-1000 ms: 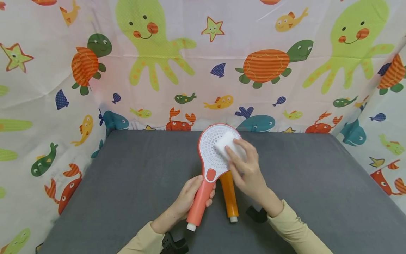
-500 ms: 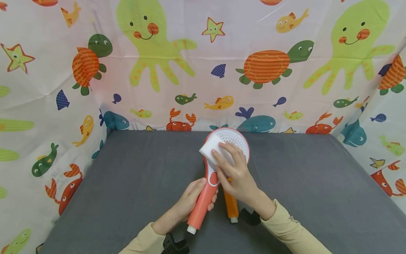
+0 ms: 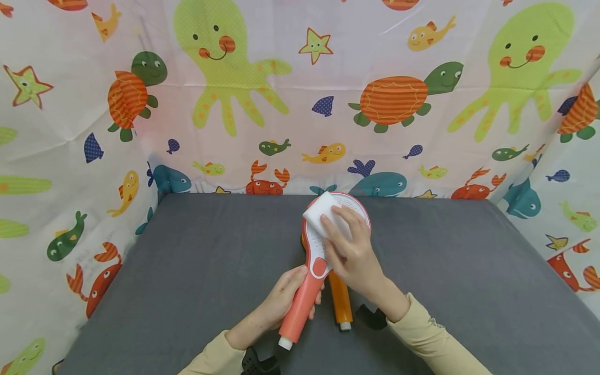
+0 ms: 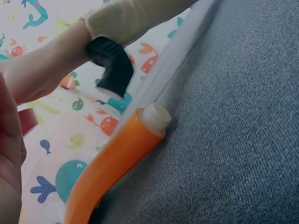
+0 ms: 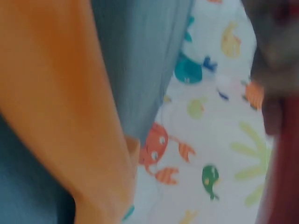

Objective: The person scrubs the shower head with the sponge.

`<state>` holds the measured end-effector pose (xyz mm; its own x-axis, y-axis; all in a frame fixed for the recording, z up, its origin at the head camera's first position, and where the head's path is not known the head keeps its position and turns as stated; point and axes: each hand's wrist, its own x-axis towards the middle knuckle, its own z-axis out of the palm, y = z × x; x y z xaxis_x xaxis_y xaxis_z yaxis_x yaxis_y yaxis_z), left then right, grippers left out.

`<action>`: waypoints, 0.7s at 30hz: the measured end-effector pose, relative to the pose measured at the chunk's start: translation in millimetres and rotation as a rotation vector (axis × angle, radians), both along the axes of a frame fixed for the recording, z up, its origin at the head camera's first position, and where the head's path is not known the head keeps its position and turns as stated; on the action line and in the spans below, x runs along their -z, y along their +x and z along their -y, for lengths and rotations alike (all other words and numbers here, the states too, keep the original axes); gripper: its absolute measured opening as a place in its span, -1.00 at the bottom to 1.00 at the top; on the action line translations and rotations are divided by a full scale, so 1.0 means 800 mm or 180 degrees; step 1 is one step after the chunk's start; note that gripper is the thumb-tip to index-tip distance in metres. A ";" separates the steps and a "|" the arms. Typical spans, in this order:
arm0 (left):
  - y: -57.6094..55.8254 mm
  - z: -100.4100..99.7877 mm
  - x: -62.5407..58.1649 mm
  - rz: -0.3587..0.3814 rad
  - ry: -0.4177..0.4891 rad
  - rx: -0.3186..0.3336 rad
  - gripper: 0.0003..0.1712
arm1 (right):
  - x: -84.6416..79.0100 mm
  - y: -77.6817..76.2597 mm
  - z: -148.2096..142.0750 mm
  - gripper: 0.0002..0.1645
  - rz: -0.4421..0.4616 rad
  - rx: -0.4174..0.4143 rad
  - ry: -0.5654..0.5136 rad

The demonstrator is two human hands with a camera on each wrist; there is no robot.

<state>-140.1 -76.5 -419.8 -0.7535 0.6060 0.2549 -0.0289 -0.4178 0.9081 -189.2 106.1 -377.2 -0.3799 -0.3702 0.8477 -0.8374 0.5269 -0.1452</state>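
Note:
My left hand (image 3: pixel 286 291) grips the coral handle of a shower head (image 3: pixel 304 307), whose white nozzle face is turned up toward the head camera. Against that face my right hand (image 3: pixel 353 255) holds a white sponge (image 3: pixel 321 211), pinched between thumb and fingers. The sponge and fingers cover much of the nozzles. Beneath the coral one lies a second shower head with an orange handle (image 3: pixel 340 299); its head is mostly hidden. In the left wrist view the orange handle (image 4: pixel 121 154) ends in a white connector (image 4: pixel 156 117).
A grey cloth-covered table (image 3: pixel 225 250) spreads beneath the hands. Behind it and at both sides hangs a white curtain (image 3: pixel 300 114) printed with sea animals. Dark straps (image 3: pixel 372 316) sit at both wrists.
My right hand has rubbed the sponge leftward across the nozzle face, then slightly up. The coral shower head has shifted a little right and down, still in my left hand.

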 end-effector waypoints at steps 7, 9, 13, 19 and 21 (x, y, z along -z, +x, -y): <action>-0.001 0.000 0.002 -0.0061 -0.0106 -0.0282 -0.42 | 0.005 0.015 0.004 -0.54 0.0014 -0.0249 0.0284; -0.001 0.000 0.001 -0.0013 -0.0133 -0.0315 -0.39 | 0.004 0.010 0.000 -0.55 -0.0003 -0.0169 0.0211; -0.001 -0.001 -0.002 0.0144 -0.0171 -0.0326 -0.34 | 0.005 0.002 -0.006 -0.56 -0.0066 0.0033 0.0017; 0.000 -0.002 -0.001 0.0078 -0.0184 -0.0394 -0.36 | 0.012 0.020 0.006 -0.58 -0.0043 -0.0081 -0.0092; -0.002 -0.002 0.002 0.0005 -0.0194 -0.0489 -0.33 | 0.014 0.032 0.014 -0.59 -0.0057 -0.0219 -0.0049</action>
